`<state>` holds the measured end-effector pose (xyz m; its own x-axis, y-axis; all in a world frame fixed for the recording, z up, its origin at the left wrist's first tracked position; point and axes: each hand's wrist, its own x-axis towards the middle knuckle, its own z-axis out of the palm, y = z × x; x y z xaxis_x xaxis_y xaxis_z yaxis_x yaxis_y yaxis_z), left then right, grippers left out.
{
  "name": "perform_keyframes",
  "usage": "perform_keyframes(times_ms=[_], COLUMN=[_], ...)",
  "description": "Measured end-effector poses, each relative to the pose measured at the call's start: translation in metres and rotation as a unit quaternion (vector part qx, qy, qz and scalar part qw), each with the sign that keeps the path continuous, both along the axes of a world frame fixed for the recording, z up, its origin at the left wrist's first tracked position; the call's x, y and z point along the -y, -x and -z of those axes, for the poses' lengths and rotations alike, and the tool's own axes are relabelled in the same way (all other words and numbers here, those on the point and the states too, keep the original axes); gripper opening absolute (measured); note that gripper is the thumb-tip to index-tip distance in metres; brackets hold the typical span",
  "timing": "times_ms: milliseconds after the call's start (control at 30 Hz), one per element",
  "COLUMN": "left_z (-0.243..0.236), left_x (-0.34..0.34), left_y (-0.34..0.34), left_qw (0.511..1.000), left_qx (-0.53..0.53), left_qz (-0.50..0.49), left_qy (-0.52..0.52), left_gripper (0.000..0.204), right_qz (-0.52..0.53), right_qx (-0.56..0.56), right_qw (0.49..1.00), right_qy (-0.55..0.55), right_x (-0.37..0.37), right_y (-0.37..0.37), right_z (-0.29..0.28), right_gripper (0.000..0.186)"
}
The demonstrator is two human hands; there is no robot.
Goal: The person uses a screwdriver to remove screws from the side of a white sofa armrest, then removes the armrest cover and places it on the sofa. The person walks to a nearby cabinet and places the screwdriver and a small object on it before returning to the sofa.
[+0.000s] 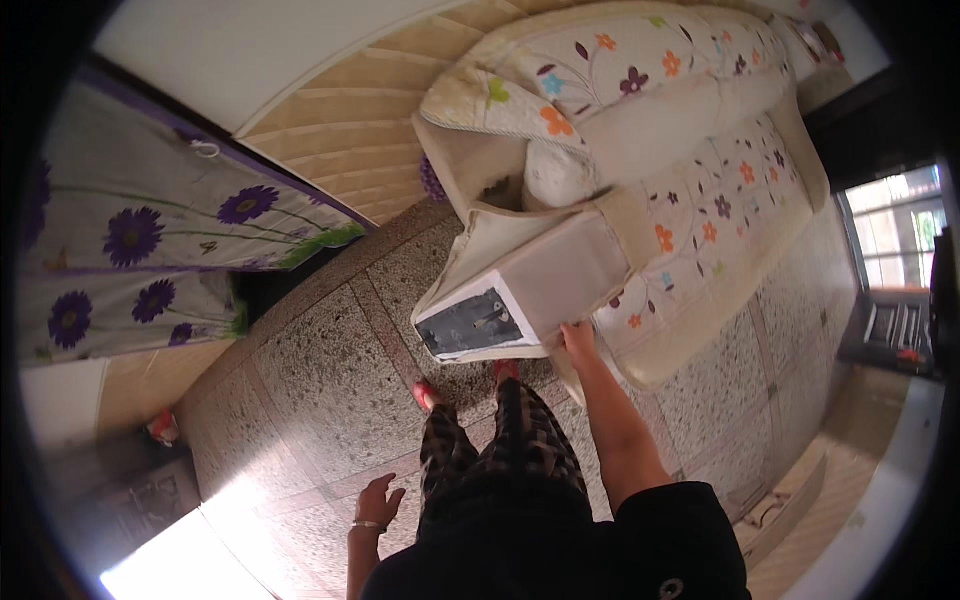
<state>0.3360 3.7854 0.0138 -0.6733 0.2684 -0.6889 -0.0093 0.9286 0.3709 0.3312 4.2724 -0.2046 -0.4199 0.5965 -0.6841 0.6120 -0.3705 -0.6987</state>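
Note:
A sofa with a cream, flower-patterned cover (690,215) stands in front of me. Its near arm (575,265) is a pale, boxy block, with a dark panel (475,325) framed in ragged white at the end. At the lower corner of that arm, my right hand (575,340) is closed on the edge of the cream sofa cover. A loose flap of cover hangs along the arm's far side. My left hand (378,500), with a bracelet at the wrist, hangs beside my leg, fingers apart and holding nothing.
A white bundle (560,175) lies on the sofa by the arm. To the left hangs a curtain with purple flowers (130,235). Speckled stone floor (310,360) surrounds my feet. A window (898,230) and a dark cabinet (890,330) are on the right.

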Motion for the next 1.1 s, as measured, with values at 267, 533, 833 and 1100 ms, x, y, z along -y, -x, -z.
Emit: perform_keyframes(times_ms=[267,533,833,1100], left_z=[0.013,0.040,0.080,0.121], left_x=[0.028,-0.037,-0.175,-0.154], left_y=[0.114,0.210,0.236,0.224], left_qw=[0.987,0.947,0.909,0.909], left_qx=[0.020,-0.046,-0.190,-0.308], left_qz=[0.157,0.283,0.349,0.278], left_qy=[-0.015,-0.145,-0.122,-0.029], left_gripper=[0.043,0.051,0.068,0.061], right_qz=[0.094,0.041,0.054,0.098], right_qx=[-0.069,-0.056,-0.167,-0.165], right_qw=[0.993,0.986,0.981,0.975], right_qy=[0.018,-0.151,-0.079,-0.114], right_x=[0.040,0.132,0.273,0.311], right_y=[0.002,0.023,0.040,0.053], right_z=[-0.017,-0.030,-0.044,-0.068], right_gripper=[0.019,0.035,0.052,0.054])
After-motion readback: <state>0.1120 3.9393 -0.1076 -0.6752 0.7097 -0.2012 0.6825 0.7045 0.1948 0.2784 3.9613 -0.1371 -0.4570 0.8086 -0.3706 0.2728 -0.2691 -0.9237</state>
